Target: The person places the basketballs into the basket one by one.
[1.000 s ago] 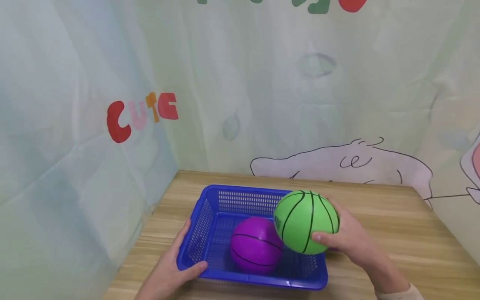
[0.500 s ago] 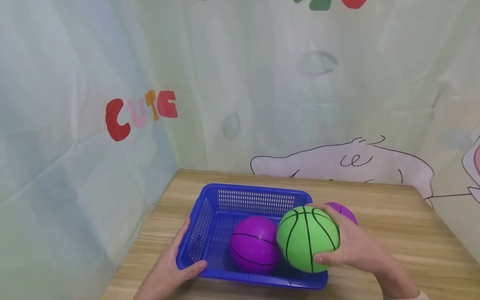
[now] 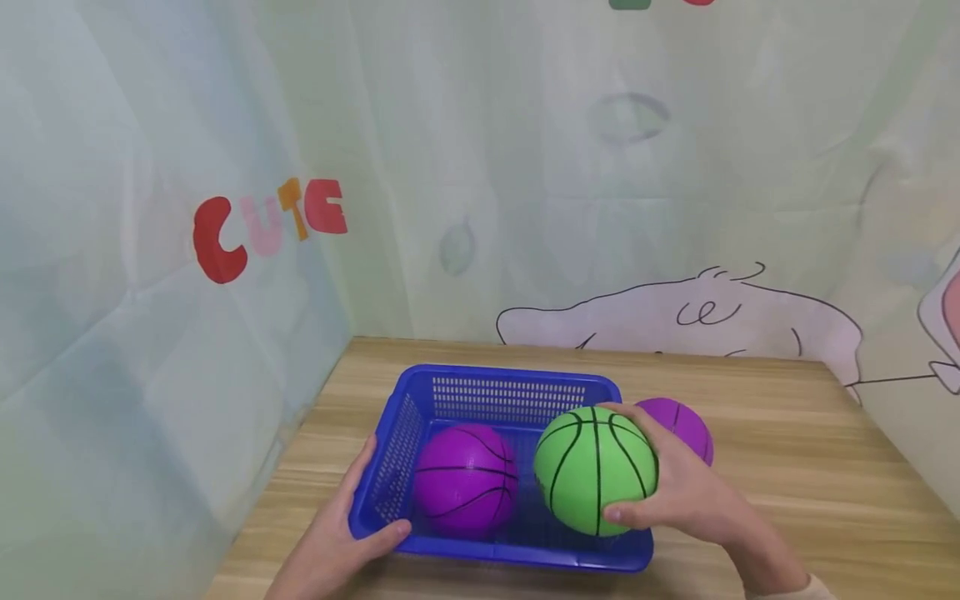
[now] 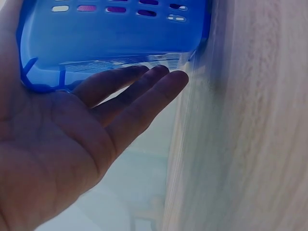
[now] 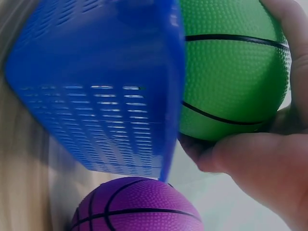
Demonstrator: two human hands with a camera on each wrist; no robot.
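Observation:
A blue plastic basket with slotted walls stands on the table. Inside it, toward the left, lies a purple ball with black basketball lines. My right hand grips a green ball of the same pattern, thumb in front and fingers behind. In the right wrist view this green ball is at the basket's rim, partly hidden by the wall. My left hand holds the basket's front left corner, thumb over the rim; in the left wrist view several fingers extend fairly straight outside the wall.
A second purple ball sits on the wooden table outside the basket, right of it and partly behind my right hand. Printed fabric hangs behind the table and at its left and right sides.
The green ball came down from above the basket's right side to inside its rim, then shifted slightly left. The purple ball in the basket rolled left. My left hand stayed on the corner.

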